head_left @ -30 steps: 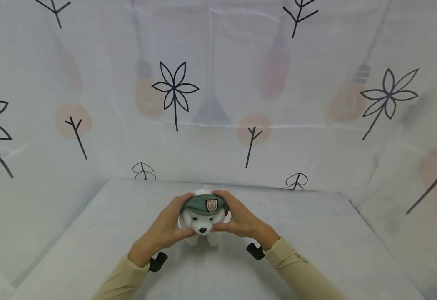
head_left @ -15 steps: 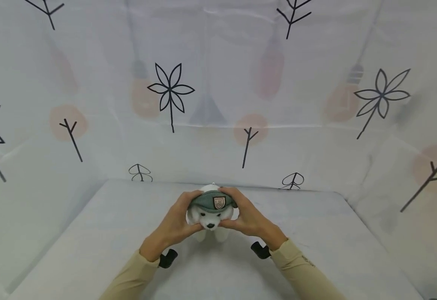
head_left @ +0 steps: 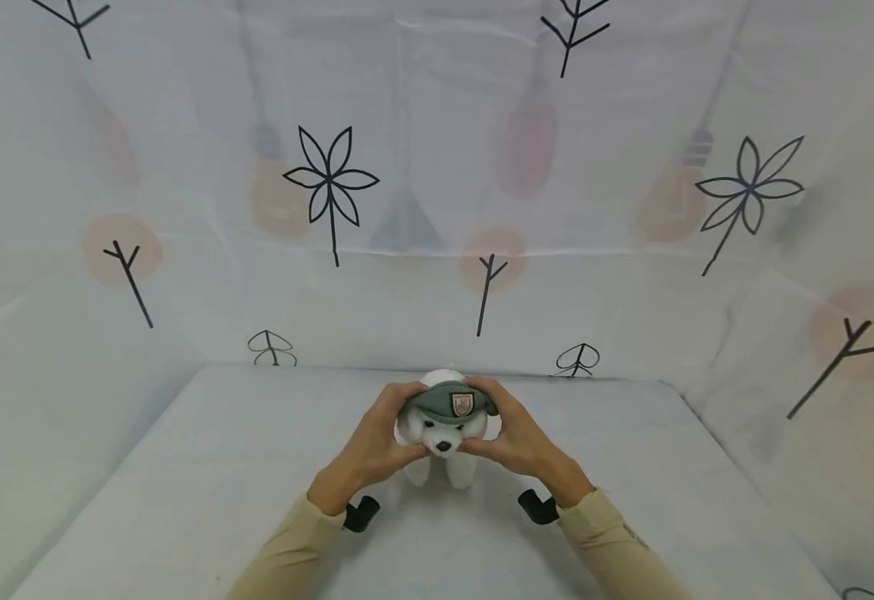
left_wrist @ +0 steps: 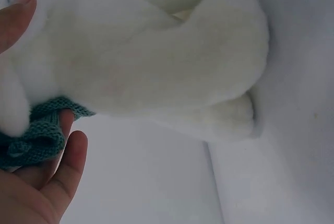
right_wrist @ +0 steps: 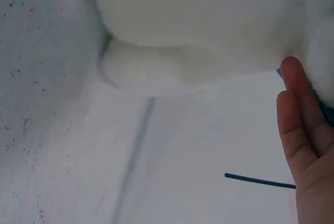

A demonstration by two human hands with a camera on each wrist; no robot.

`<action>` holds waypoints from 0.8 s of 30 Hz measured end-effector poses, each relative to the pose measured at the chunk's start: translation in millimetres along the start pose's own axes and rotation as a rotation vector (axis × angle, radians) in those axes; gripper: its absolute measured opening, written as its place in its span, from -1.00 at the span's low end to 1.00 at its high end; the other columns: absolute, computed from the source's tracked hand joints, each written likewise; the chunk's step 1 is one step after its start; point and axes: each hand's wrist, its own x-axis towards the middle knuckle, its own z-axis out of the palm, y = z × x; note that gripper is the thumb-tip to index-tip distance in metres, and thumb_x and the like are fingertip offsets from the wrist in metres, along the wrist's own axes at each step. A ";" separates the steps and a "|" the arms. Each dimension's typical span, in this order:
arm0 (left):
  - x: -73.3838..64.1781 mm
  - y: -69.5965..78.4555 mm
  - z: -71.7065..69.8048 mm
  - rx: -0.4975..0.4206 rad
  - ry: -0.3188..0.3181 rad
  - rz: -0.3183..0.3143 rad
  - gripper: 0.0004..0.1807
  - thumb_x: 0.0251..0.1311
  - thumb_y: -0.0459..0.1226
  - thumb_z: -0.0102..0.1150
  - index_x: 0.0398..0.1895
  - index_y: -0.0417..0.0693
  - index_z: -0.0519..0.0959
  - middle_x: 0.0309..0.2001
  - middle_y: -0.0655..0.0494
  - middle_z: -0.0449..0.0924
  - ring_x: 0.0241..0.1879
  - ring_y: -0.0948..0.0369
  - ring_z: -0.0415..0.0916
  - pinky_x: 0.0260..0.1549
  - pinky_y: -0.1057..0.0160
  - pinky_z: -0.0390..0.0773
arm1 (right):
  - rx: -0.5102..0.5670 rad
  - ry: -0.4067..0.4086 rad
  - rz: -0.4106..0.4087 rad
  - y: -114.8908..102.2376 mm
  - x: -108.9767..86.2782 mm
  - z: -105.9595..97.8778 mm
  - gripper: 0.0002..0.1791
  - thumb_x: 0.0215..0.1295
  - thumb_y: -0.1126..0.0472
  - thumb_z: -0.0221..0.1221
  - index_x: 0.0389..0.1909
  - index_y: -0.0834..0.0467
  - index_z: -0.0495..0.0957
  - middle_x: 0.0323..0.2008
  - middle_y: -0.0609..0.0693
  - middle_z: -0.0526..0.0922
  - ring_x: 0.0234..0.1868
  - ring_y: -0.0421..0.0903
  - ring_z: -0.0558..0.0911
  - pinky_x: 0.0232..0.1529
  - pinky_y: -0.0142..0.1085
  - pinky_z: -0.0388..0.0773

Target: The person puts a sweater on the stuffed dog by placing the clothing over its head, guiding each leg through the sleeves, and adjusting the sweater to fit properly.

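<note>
A white plush dog (head_left: 442, 437) in a green knitted beret (head_left: 437, 402) with a shield-shaped badge stands upright, facing me, in the head view. My left hand (head_left: 378, 437) grips one side of its head, fingers at the beret and thumb by the muzzle. On the other side my right hand (head_left: 521, 435) holds the head the same way. In the left wrist view the dog's legs (left_wrist: 219, 57) meet the white surface, while some fingers (left_wrist: 70, 161) lie at the beret. The right wrist view shows the plush legs (right_wrist: 156, 31) and two outstretched fingers (right_wrist: 292, 114) beside the neck.
A white-covered table (head_left: 257, 475) spreads around the dog. White cloth (head_left: 407, 300) printed with plant outlines and pale lamp shapes rises behind and at both sides. Black wrist devices (head_left: 362, 514) sit under both wrists, below the beige sleeves (head_left: 287, 550).
Both hands and the plush dog between them have shifted right across the head view, while the backdrop has drifted slightly left. The two-handed hold stays the same.
</note>
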 end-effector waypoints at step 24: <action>-9.0 3.0 11.7 0.041 0.130 -0.019 -0.35 -0.10 -0.28 0.51 0.05 -0.12 0.35 0.08 0.05 0.45 0.00 0.18 0.44 -0.09 0.12 0.54 | -0.099 0.104 -0.045 -0.5 -9.3 5.4 -0.27 0.01 0.19 0.44 0.20 0.07 0.29 0.13 -0.01 0.50 0.09 -0.08 0.52 -0.01 -0.12 0.53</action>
